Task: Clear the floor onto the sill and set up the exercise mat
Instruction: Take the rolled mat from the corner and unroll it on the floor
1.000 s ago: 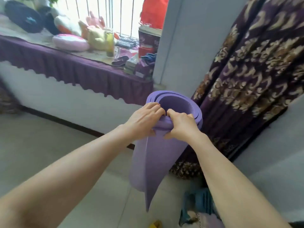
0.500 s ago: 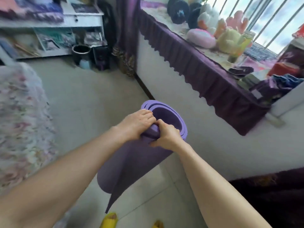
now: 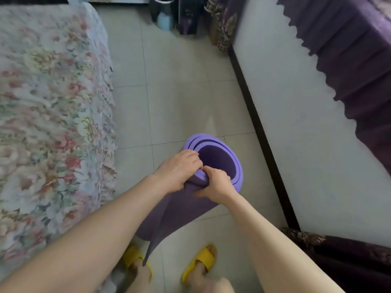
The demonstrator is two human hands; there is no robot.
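Observation:
A rolled purple exercise mat [image 3: 220,163] hangs upright over the tiled floor [image 3: 179,106], its open end facing up at me. My left hand [image 3: 177,170] and my right hand [image 3: 215,182] both grip the near rim of the roll, side by side. The loose outer flap of the mat trails down to a point between my feet. The sill shows only as a purple scalloped cloth [image 3: 347,51] at the upper right; what lies on it is out of view.
A bed with a floral cover [image 3: 50,115] fills the left side. A white wall with a dark skirting board [image 3: 260,132] runs along the right. Dark bins [image 3: 175,13] and a curtain hem stand at the far end. My feet wear yellow slippers [image 3: 201,261].
My view has swung left and down, from the curtain corner and sill to the floor strip between bed and wall. The mat has come along with both hands still gripping its rim.

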